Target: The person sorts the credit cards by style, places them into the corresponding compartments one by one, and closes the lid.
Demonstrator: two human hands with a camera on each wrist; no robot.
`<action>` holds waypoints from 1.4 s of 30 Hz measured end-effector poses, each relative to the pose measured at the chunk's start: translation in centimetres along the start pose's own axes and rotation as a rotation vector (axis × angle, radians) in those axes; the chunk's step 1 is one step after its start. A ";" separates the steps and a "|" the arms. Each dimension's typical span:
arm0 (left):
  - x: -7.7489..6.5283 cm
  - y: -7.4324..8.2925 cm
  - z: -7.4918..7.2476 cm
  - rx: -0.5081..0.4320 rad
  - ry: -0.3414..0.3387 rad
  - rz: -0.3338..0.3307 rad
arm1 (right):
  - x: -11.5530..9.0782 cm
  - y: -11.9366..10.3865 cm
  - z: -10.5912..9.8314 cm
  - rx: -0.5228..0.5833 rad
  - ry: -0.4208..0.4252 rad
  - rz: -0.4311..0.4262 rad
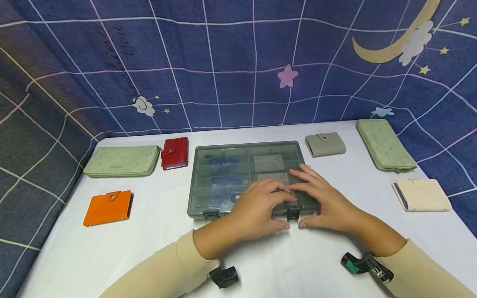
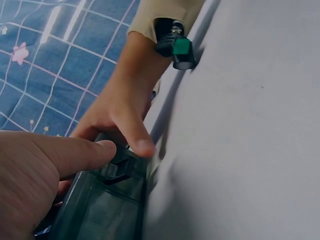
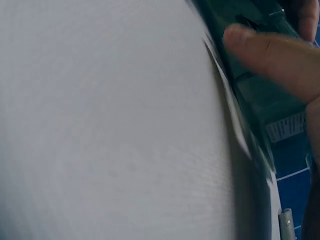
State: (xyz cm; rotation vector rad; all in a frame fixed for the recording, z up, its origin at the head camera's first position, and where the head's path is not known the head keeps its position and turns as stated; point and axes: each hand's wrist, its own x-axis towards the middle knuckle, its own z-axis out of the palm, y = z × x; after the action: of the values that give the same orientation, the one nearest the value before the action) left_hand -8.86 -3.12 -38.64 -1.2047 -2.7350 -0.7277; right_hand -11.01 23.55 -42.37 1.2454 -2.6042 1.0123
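A translucent grey-green plastic storage box (image 1: 244, 159) lies flat with its lid down. Through the lid show blue cards (image 1: 225, 182) marked VIP on the left and pale cards (image 1: 268, 163) on the right. My left hand (image 1: 257, 207) lies over the front middle of the lid, its thumb beside the right front latch (image 1: 293, 213). From the other side my right hand (image 1: 328, 203) spreads its fingers over the lid's right part, thumb at the front edge. In the left wrist view both thumbs flank the dark latch (image 2: 120, 169). Neither hand visibly grips anything.
On the white-covered table (image 1: 156, 256) lie a green wallet (image 1: 121, 161), a red card holder (image 1: 176, 152) and an orange one (image 1: 108, 208) at left. At right are a grey card holder (image 1: 326, 145), another green wallet (image 1: 385, 145) and a cream holder (image 1: 422, 194). A patterned curtain (image 1: 231, 82) hangs behind.
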 end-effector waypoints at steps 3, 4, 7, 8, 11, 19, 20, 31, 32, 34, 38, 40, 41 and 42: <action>0.2 0.0 0.1 -0.007 0.011 -0.010 | 0.0 0.1 0.1 -0.026 0.014 0.002; 0.3 0.0 0.1 -0.008 0.012 -0.015 | 0.0 0.2 0.1 -0.029 0.017 0.003; 0.4 0.0 0.3 0.001 0.016 -0.028 | 0.1 0.3 0.1 -0.029 0.017 0.010; 0.4 0.1 0.3 0.005 0.016 -0.033 | 0.0 0.3 0.1 -0.026 0.017 0.009; 0.4 0.2 0.4 0.022 0.018 -0.044 | 0.0 0.5 0.0 -0.022 0.009 0.012; 0.4 0.5 0.8 0.101 0.025 -0.058 | 0.1 0.5 0.0 -0.049 0.023 -0.016; 0.4 0.5 0.8 0.103 0.028 -0.058 | 0.1 0.5 0.0 -0.051 0.024 -0.015; 0.6 0.5 1.0 0.109 0.054 -0.045 | 0.1 0.9 -0.4 0.087 0.008 0.008; 0.6 0.5 1.0 0.103 0.056 -0.050 | 0.1 0.9 -0.5 0.097 0.009 0.008; 0.6 0.5 1.0 0.082 0.059 -0.071 | 0.2 0.8 -0.6 0.111 0.008 0.010; 0.7 0.5 0.7 0.009 0.077 -0.161 | 0.2 0.6 -0.6 0.127 0.012 0.018; 0.7 0.4 0.6 -0.022 0.079 -0.204 | 0.3 0.5 -0.6 0.129 0.012 0.026; 0.7 0.4 0.5 -0.031 0.078 -0.219 | 0.2 0.5 -0.6 0.130 0.013 0.030; 0.8 0.4 0.4 -0.036 0.075 -0.228 | 0.2 0.5 -0.6 0.130 0.014 0.033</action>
State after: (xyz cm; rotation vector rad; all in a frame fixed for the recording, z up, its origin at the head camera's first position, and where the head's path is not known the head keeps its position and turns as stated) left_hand -9.03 -2.13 -38.66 -0.8596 -2.8373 -0.8280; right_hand -11.63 23.97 -42.07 1.2206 -2.5940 1.2092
